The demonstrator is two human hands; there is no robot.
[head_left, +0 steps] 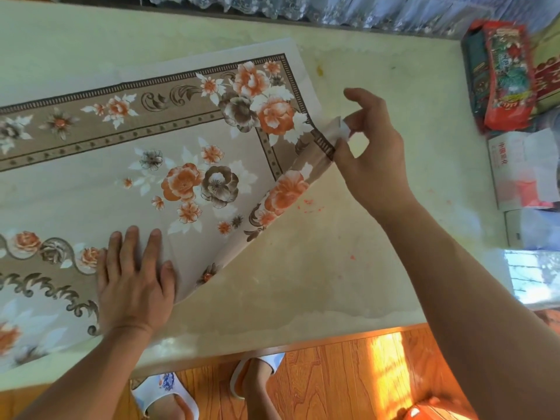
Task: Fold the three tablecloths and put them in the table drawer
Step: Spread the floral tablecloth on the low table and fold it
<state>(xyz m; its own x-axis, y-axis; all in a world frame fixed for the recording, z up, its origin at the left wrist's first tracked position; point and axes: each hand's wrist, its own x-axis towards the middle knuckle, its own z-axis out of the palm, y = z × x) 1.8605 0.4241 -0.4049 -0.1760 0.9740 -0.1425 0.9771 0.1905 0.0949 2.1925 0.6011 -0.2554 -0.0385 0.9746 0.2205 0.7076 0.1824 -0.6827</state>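
A beige tablecloth (127, 165) printed with orange and brown flowers lies spread over the left and middle of the table (303, 283). My left hand (133, 277) presses flat on it near the front edge, fingers straight. My right hand (369, 159) pinches the cloth's near right corner between thumb and fingers and holds it lifted off the table, so the right edge curls up and inward. The pale marbled tabletop shows beneath the raised part. Only this one cloth is in view, and no drawer can be seen.
Red and green packets (503, 77) and white boxes (524, 168) are stacked along the table's right edge. Lace curtain (303, 7) hangs behind the far edge. My slippered feet (212, 386) stand on a wooden floor below the front edge.
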